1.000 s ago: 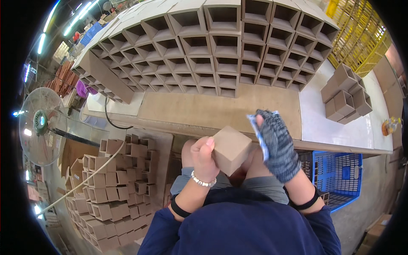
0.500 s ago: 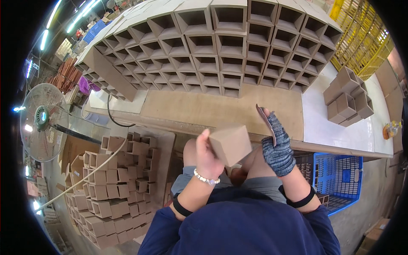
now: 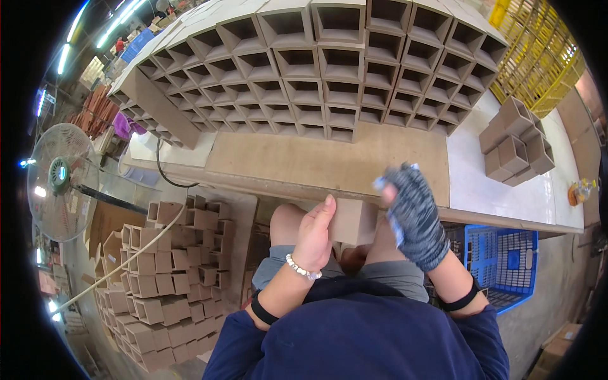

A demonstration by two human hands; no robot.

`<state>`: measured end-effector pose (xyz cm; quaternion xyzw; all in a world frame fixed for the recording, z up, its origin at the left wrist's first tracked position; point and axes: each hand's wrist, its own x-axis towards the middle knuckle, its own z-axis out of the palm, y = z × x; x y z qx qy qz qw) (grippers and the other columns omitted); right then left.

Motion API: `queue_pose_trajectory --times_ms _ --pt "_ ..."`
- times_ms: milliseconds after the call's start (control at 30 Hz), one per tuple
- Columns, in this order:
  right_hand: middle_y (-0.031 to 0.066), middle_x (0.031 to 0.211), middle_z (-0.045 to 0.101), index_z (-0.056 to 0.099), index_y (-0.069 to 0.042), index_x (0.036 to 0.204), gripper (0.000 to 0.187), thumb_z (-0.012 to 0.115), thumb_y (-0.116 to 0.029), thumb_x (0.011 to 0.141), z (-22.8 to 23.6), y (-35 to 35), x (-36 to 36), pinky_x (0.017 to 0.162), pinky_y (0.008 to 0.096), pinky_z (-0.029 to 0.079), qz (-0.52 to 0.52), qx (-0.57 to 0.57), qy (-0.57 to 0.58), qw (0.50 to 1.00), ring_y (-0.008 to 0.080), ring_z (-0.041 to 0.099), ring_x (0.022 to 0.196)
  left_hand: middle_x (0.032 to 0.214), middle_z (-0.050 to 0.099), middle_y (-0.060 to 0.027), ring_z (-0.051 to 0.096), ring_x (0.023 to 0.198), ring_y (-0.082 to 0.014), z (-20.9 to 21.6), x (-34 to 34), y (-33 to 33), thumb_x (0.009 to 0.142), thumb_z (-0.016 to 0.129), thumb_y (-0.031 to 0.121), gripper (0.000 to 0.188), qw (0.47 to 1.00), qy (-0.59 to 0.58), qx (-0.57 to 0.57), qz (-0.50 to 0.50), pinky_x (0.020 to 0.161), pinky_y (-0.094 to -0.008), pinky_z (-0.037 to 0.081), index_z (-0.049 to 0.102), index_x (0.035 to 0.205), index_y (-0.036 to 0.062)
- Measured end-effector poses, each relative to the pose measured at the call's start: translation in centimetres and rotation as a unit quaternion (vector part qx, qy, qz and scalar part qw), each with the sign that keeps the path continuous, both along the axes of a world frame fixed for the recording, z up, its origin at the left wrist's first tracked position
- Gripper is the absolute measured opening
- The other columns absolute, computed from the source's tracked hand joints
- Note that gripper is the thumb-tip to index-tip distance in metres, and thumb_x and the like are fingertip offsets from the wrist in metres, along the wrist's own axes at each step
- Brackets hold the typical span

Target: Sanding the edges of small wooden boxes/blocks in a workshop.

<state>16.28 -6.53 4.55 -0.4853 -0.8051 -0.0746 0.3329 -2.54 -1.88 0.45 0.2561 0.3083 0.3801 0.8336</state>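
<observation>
My left hand (image 3: 315,234) grips a small brown square box (image 3: 350,221) from its left side, above my lap at the table's front edge. The box shows two closed faces; its far and under sides are hidden. To the right of the box, my right hand (image 3: 415,215) is raised in a grey knitted glove with bare fingertips, apart from the box. It is slightly blurred, its fingers bent over a thin sheet (image 3: 395,227) whose pale bluish edges show along the palm. A wall of stacked open brown boxes (image 3: 304,64) stands on the table before me.
More boxes (image 3: 516,142) are grouped on the white table part (image 3: 538,199) at right, near a small bottle (image 3: 579,191). A large box pile (image 3: 161,278) and a fan (image 3: 60,172) stand left. A blue crate (image 3: 503,259) sits under the table's right side; a yellow rack (image 3: 538,57) rises behind.
The box has come down slightly and turned in my left hand. My right hand has tilted, its fingers bending toward the left, and the sheet's brown face no longer shows.
</observation>
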Motion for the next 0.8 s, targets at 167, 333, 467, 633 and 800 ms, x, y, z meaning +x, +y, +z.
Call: queue_pose_trajectory --times_ms 167,333,467,633,800 --pt "0.0058 0.117 0.05 0.053 -0.018 0.113 0.037 0.056 -0.021 0.076 -0.2 -1.8 -1.9 0.098 0.0484 0.031 0.111 -0.01 -0.088 0.99 0.0269 0.046 0.111 0.09 0.061 -0.0052 0.058 0.079 -0.0119 -0.4 -0.2 0.6 0.091 0.046 0.028 0.029 0.998 -0.003 -0.029 -0.061 0.071 -0.0255 0.045 0.055 0.095 0.0006" --pt "0.0107 0.124 0.046 0.046 -0.011 0.122 0.046 0.05 -0.008 0.077 -1.3 2.2 3.0 0.102 0.0444 0.024 -0.11 -0.101 -0.129 0.98 0.028 0.039 0.119 0.101 0.06 -0.009 0.057 0.092 -0.0158 -0.1 0.1 -1.0 0.092 0.043 0.026 0.032 0.997 -0.002 0.055 -0.058 0.081 -0.0302 0.045 0.054 0.103 -0.0015" --pt "0.0147 0.126 0.044 0.039 -0.008 0.128 0.06 0.045 0.008 0.071 -1.7 1.1 2.9 0.102 0.0391 0.028 -0.122 -0.1 0.067 0.985 0.0295 0.04 0.119 0.106 0.057 -0.0086 0.053 0.097 -0.0145 -0.3 0.4 -0.9 0.091 0.044 0.028 0.035 0.99 -0.061 0.123 -0.014 0.085 -0.0292 0.042 0.051 0.109 -0.0007" --pt "0.0182 0.123 0.045 0.037 -0.003 0.129 0.062 0.048 0.011 0.069 -0.4 0.2 0.4 0.1 0.0401 0.03 0.0 -0.069 0.188 0.98 0.0334 0.043 0.115 0.114 0.053 -0.0107 0.05 0.105 -0.0191 0.2 0.8 -0.4 0.09 0.041 0.039 0.047 0.989 -0.146 -0.005 -0.01 0.089 -0.0338 0.041 0.049 0.112 -0.0014" --pt "0.0172 0.121 0.046 0.042 -0.006 0.125 0.05 0.05 -0.005 0.076 0.1 0.2 -2.0 0.099 0.0465 0.028 -0.042 -0.051 0.097 0.993 0.0317 0.045 0.111 0.109 0.056 -0.0124 0.053 0.102 -0.0228 -1.7 1.5 0.1 0.091 0.034 0.041 0.05 0.995 -0.064 -0.022 0.067 0.089 -0.0372 0.041 0.049 0.112 -0.0017"
